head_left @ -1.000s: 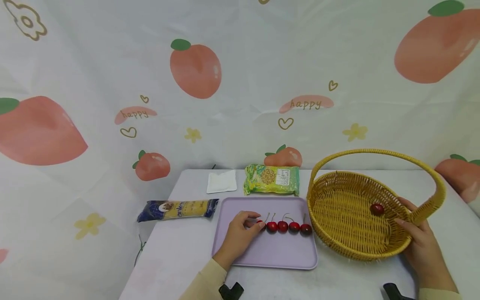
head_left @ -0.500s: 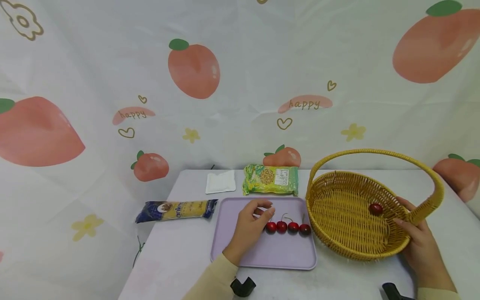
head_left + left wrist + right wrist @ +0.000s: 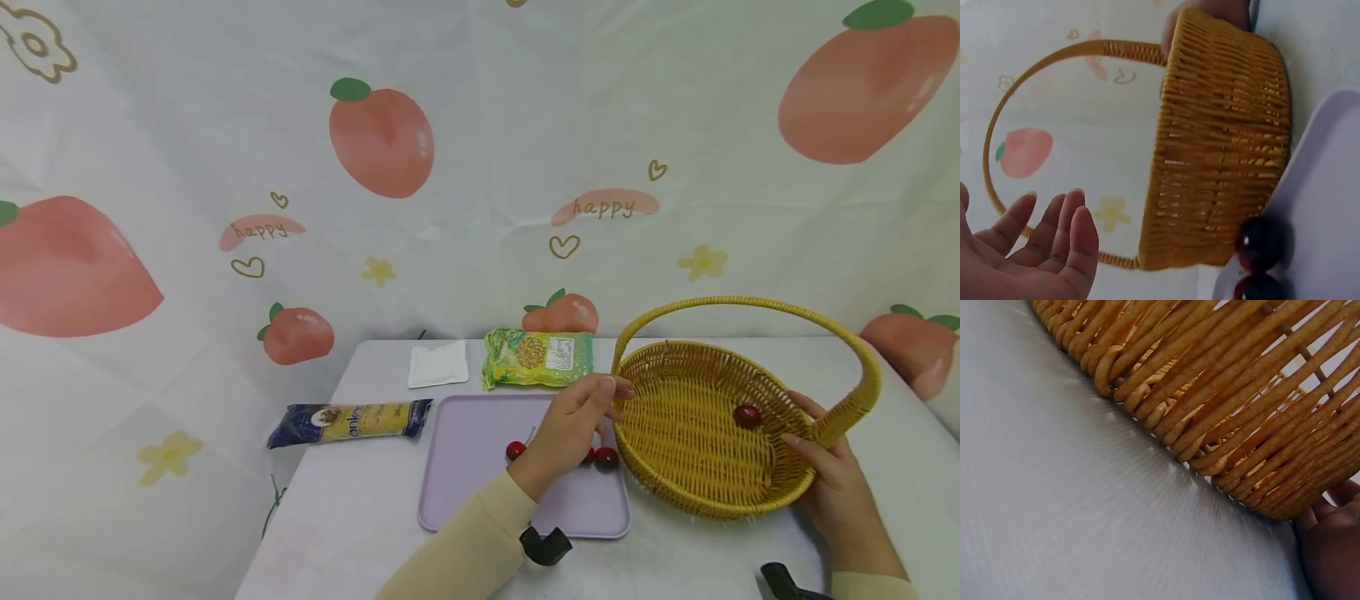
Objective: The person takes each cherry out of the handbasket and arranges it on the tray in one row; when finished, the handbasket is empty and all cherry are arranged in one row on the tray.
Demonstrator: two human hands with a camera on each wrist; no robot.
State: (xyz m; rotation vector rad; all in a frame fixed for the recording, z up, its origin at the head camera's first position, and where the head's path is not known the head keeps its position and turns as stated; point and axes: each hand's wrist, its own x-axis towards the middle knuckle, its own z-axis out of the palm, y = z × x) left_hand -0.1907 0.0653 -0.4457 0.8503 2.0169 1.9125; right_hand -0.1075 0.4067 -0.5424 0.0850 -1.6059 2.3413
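My left hand (image 3: 572, 429) is raised over the right part of the lilac tray (image 3: 450, 492), its fingertips at the basket's near-left rim. In the left wrist view its fingers (image 3: 1075, 244) are loosely bent, with nothing seen between them. A red cherry (image 3: 515, 450) with its stem lies left of the wrist, and dark cherries (image 3: 607, 459) lie to the right; the hand hides the row between. My right hand (image 3: 840, 492) grips the right side of the yellow wicker basket (image 3: 697, 450), thumb over the rim. One cherry (image 3: 747, 417) lies inside the basket.
Behind the tray are a green-yellow food packet (image 3: 538, 360) and a white sachet (image 3: 438, 365). A blue-yellow packet (image 3: 351, 421) lies left of the tray. The basket's tall handle (image 3: 742, 302) arches over it. A fruit-printed cloth (image 3: 465, 167) hangs behind the table.
My left hand has moved right and a little up, from the left end of the cherry row to the basket's rim. The leftmost cherry shows again. My right hand stays on the basket.
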